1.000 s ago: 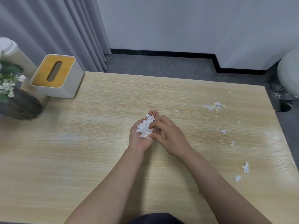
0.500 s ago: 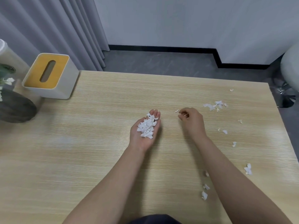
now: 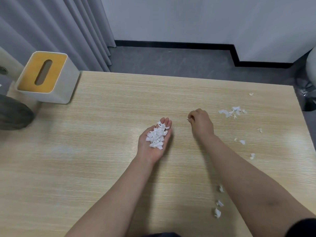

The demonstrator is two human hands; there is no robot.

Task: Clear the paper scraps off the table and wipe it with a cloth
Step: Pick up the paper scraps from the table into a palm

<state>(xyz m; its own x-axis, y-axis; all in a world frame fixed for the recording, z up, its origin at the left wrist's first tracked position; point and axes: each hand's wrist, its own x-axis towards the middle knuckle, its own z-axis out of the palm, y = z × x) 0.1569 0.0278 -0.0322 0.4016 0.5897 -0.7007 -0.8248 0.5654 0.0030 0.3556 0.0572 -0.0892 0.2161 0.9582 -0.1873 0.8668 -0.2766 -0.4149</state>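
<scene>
White scraps heaped along upturned palm

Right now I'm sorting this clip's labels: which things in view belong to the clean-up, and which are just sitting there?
Part of the job:
- left hand cupping gathered scraps
- right hand pinching one scrap
- loose scraps on the table

Just sitting there:
- tissue box
- dark pot

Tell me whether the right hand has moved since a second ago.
Yes. The right hand left the cupped left hand and went right, toward the scrap cluster.
</scene>
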